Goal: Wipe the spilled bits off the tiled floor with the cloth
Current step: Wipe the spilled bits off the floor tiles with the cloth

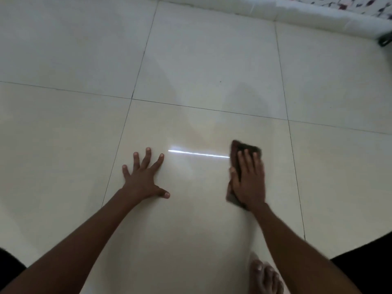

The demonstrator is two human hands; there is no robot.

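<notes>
From the head camera, looking down: the right hand (248,179) lies flat on a dark brown cloth (244,147), with straight fingers pressing it onto the tiled floor (201,60). It does not grab the cloth; it just pushes down on it. The cloth pokes out past the fingertips and a bit by the wrist. The hand looks a little blurry.

The left hand (142,177) is spread wide and flat on the same tile, well apart from the cloth. It holds nothing. It seems to prop the person up.

A bright streak of light (198,154) shines on the floor between the two hands. One tiny dark speck (220,81) sits on the next tile, farther away from the cloth. I cannot see any other bits, so most of the floor looks clean already. I think the speck is what is left to wipe.

A bare foot (265,276) shows at the bottom. A patterned fabric (347,4) lies at the top right corner.
</notes>
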